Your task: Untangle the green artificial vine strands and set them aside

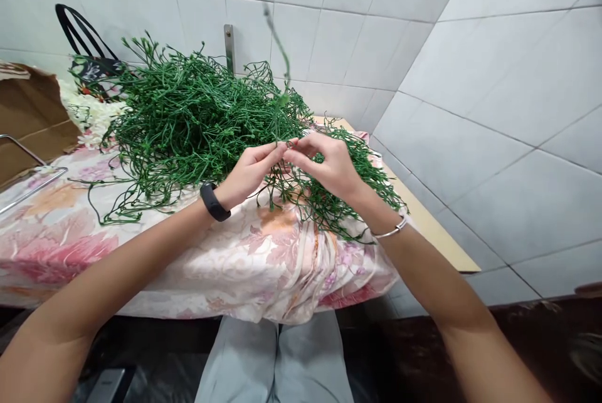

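Observation:
A big heap of green plastic sprigs (188, 118) lies on a table covered by a floral cloth (141, 252). Above its near right side my left hand (251, 168) and my right hand (329, 165) meet fingertip to fingertip. Both pinch the same thin green sprig (281, 102), whose stem rises from my fingers up towards the top of the picture. My left wrist wears a black band, my right wrist a thin silver bangle.
White tiled walls close in behind and on the right. A brown cardboard box (28, 115) and a metal frame (28, 171) stand at the left. White flowers and a black-handled bag (89, 64) lie behind the heap. My knees show under the table edge.

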{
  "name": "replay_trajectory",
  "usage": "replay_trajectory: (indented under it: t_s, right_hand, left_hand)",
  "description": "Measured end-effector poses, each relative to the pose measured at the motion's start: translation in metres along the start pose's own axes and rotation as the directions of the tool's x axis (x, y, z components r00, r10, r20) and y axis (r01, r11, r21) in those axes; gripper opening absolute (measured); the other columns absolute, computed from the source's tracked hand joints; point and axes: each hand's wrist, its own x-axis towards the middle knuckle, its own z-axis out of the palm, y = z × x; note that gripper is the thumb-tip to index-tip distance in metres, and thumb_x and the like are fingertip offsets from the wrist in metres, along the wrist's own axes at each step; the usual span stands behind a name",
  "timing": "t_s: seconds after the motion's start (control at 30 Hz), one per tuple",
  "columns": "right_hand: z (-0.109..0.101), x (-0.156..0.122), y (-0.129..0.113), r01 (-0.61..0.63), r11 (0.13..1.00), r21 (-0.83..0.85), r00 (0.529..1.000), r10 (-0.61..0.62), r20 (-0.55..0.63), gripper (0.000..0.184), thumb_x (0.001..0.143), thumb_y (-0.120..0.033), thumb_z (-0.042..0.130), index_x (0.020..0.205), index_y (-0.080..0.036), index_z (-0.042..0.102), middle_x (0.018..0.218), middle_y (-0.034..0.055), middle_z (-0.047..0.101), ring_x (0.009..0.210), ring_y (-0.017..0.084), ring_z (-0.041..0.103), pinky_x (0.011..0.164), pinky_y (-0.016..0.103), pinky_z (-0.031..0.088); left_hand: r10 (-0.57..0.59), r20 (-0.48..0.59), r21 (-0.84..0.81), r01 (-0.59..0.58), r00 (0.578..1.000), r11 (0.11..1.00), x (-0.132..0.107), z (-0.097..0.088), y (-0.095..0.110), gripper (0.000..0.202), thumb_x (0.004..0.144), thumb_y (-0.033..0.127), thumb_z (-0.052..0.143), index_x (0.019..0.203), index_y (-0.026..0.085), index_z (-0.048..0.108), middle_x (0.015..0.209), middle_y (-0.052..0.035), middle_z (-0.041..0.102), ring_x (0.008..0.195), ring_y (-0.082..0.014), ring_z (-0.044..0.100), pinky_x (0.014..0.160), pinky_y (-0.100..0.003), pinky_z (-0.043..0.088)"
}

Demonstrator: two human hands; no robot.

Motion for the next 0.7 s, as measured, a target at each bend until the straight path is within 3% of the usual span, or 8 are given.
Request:
replay_trajectory:
  t_s: [0.07, 0.17, 0.3, 0.43, 0.57, 0.7]
  right_hand:
    - [0.006, -0.002, -0.002, -0.014, 0.999, 0.035, 0.998, 0.012, 0.056, 0.030, 0.074, -0.044, 0.057, 0.076, -0.014, 0.060, 0.070, 0.0022, 0.062, 0.061, 0.009, 0.053, 0.060, 0.023, 0.042]
    - [0.005, -0.004, -0.002, 0.013, 1.000, 0.014, 0.993, -0.015, 0.115, 0.022, 0.081, -0.032, 0.050, 0.076, -0.013, 0.060, 0.070, 0.0024, 0.064, 0.061, 0.009, 0.055, 0.060, 0.022, 0.042]
    - [0.004, -0.006, -0.003, 0.151, 0.982, -0.110, 0.967, -0.124, 0.220, 0.018, 0.084, -0.024, 0.043, 0.082, -0.014, 0.058, 0.074, 0.0034, 0.061, 0.067, 0.010, 0.054, 0.061, 0.023, 0.040]
    - [0.011, -0.009, -0.003, 0.229, 0.962, -0.148, 0.949, -0.187, 0.253, 0.021, 0.086, -0.020, 0.038, 0.083, -0.014, 0.058, 0.079, 0.0057, 0.061, 0.072, 0.012, 0.055, 0.065, 0.024, 0.042]
    - [0.009, -0.010, -0.001, 0.169, 0.973, -0.156, 0.973, -0.139, 0.183, 0.023, 0.084, -0.015, 0.039, 0.097, -0.017, 0.058, 0.089, 0.0044, 0.065, 0.080, 0.013, 0.059, 0.072, 0.025, 0.043]
    - [0.003, -0.009, -0.003, 0.160, 0.970, -0.185, 0.976, -0.128, 0.175, 0.020, 0.082, -0.019, 0.043, 0.095, -0.018, 0.059, 0.079, 0.0018, 0.064, 0.070, 0.012, 0.057, 0.066, 0.023, 0.041]
  left_hand:
    - [0.068, -0.008, 0.149, -0.066, 0.998, 0.987, -0.001, 0.000, -0.001, 0.031, 0.083, 0.037, 0.047, 0.092, 0.014, 0.065, 0.093, -0.0061, 0.065, 0.085, -0.0130, 0.058, 0.076, -0.024, 0.045]
    - [0.115, -0.055, 0.204, -0.102, 0.992, 0.974, -0.002, 0.001, -0.002, 0.030, 0.081, 0.037, 0.049, 0.096, 0.013, 0.062, 0.091, -0.0059, 0.064, 0.083, -0.0128, 0.057, 0.074, -0.023, 0.045]
    - [0.148, -0.114, 0.304, -0.107, 0.982, 0.947, -0.005, 0.003, 0.002, 0.026, 0.079, 0.032, 0.052, 0.097, 0.014, 0.058, 0.085, -0.0042, 0.062, 0.070, -0.0103, 0.056, 0.063, -0.020, 0.045]
    - [0.218, -0.151, 0.469, -0.124, 0.964, 0.874, -0.007, 0.001, 0.009, 0.014, 0.073, 0.019, 0.053, 0.084, 0.015, 0.059, 0.073, -0.0005, 0.059, 0.063, -0.0089, 0.053, 0.058, -0.020, 0.043]
    - [0.143, -0.199, 0.338, -0.069, 0.969, 0.939, -0.003, -0.003, 0.011, 0.005, 0.068, 0.016, 0.057, 0.069, 0.014, 0.053, 0.064, 0.0014, 0.055, 0.058, -0.0077, 0.050, 0.055, -0.020, 0.041]
    - [0.001, -0.116, 0.090, 0.009, 0.993, 0.996, -0.001, -0.002, 0.013, 0.006, 0.075, 0.017, 0.051, 0.072, 0.016, 0.046, 0.058, 0.0028, 0.052, 0.052, -0.0069, 0.049, 0.049, -0.019, 0.040]
